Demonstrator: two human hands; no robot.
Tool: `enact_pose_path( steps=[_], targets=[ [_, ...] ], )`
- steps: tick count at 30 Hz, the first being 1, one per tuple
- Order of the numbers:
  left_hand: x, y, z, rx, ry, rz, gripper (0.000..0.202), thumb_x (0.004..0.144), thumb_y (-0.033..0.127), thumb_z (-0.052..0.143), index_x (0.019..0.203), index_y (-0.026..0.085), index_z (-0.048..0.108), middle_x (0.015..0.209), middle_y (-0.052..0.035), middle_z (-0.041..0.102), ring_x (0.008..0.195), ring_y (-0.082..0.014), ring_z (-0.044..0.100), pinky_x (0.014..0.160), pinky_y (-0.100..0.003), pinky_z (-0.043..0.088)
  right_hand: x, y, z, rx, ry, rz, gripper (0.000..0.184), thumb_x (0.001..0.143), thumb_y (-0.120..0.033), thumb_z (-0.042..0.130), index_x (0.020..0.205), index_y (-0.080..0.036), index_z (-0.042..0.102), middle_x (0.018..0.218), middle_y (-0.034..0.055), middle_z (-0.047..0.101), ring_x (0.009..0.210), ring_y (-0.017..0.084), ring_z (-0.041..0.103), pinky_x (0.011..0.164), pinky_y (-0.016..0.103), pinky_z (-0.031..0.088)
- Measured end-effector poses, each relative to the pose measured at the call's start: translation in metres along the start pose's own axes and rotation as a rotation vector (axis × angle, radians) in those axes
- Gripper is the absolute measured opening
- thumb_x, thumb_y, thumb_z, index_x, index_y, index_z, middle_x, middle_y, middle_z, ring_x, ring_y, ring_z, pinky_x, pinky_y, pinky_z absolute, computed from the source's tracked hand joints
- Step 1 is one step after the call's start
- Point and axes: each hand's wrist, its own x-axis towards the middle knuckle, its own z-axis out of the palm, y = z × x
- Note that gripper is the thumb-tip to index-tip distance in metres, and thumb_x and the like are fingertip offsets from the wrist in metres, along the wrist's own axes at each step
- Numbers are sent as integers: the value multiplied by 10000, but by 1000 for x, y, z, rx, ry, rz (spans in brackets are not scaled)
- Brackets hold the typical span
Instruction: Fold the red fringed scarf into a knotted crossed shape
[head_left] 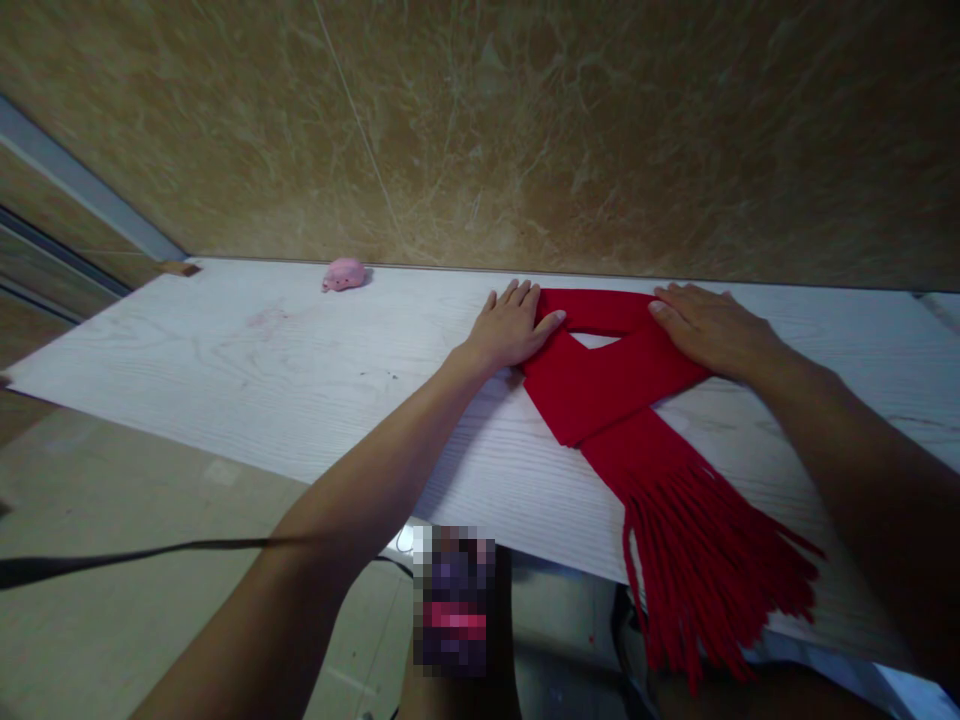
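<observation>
A red scarf (615,385) lies on the white wooden table (247,370), folded into a loop with its ends crossed at the front. Its long fringe spreads toward the lower right and hangs over the near edge. At the loop's left corner my left hand (514,325) rests flat, fingers stretched out and thumb on the cloth. My right hand (709,325) presses on the right corner with its fingers extended. Between the back band and the crossed part, a small gap shows the tabletop.
A small pink pig-shaped item (345,274) sits at the back left, near the marbled wall (480,130). A little brown block (180,268) is at the far left corner. A dark strap (150,550) runs across the lower left. A pixelated patch covers part of the area below the table.
</observation>
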Motion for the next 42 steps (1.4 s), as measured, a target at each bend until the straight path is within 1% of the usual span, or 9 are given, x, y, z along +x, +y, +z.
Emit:
enact_pose_path(
  steps=[4, 11, 15, 22, 25, 28, 35, 38, 42],
  targets=[
    [-3, 6, -4, 46, 8, 4, 760, 1142, 566, 306, 1689, 46, 391, 1803, -217, 319, 1720, -346, 184, 1405, -510, 150, -1, -4, -3, 2, -15, 7, 726, 1098, -613, 260, 1603, -203, 581, 1690, 138, 517, 1622, 375, 395, 1330, 664, 306],
    [-5, 8, -1, 60, 91, 9, 649, 1141, 547, 358, 1565, 98, 559, 1683, -205, 526, 1570, -366, 467, 1338, -526, 331, -3, -7, -5, 23, -12, 1, 719, 1112, -572, 254, 1599, -153, 577, 1677, 190, 519, 1607, 407, 409, 1323, 699, 298],
    [-2, 4, 1, 37, 78, 18, 681, 1140, 565, 359, 1617, 102, 503, 1733, -203, 462, 1607, -347, 430, 1352, -502, 307, -2, -2, -3, 61, 0, -23, 760, 1098, -652, 219, 1604, -215, 580, 1671, 169, 527, 1600, 416, 412, 1328, 714, 283],
    [0, 2, 1, 0, 122, 18, 661, 1120, 556, 426, 1650, 166, 493, 1767, -177, 417, 1656, -340, 350, 1361, -529, 278, -1, -2, -3, 66, -10, -20, 715, 1102, -592, 261, 1598, -185, 576, 1665, 177, 533, 1595, 415, 419, 1316, 727, 295],
    [1, 2, 2, -8, 134, 54, 607, 1129, 528, 418, 1592, 164, 565, 1692, -165, 529, 1576, -316, 465, 1336, -486, 332, -2, -3, -3, 66, 6, -15, 691, 1103, -591, 260, 1593, -226, 582, 1665, 150, 539, 1592, 405, 427, 1313, 731, 295],
    [2, 1, 2, -17, 120, 75, 574, 1141, 510, 399, 1532, 153, 619, 1596, -154, 625, 1488, -293, 553, 1288, -433, 401, -3, -6, -5, 50, -7, 1, 700, 1106, -573, 260, 1593, -187, 582, 1676, 169, 522, 1601, 405, 414, 1324, 701, 295],
    [3, 0, 2, -32, 111, 87, 562, 1151, 482, 426, 1536, 118, 613, 1580, -176, 631, 1478, -287, 568, 1278, -406, 410, -4, -10, -7, 16, -26, 18, 689, 1124, -527, 275, 1607, -133, 567, 1685, 190, 508, 1617, 397, 393, 1335, 647, 297],
    [1, 0, 0, -51, 90, 75, 573, 1152, 489, 425, 1574, 135, 581, 1628, -181, 590, 1551, -313, 505, 1316, -476, 364, -4, -10, -7, -1, -27, 20, 713, 1120, -511, 258, 1614, -96, 562, 1693, 204, 489, 1616, 397, 393, 1323, 659, 307],
    [-2, 4, -4, -35, 119, 48, 575, 1159, 508, 380, 1631, 218, 535, 1768, -132, 431, 1692, -345, 275, 1377, -623, 179, -7, -12, -8, -66, 41, -8, 711, 1121, -516, 250, 1597, -107, 584, 1680, 200, 510, 1606, 403, 409, 1309, 711, 281]
  ],
)
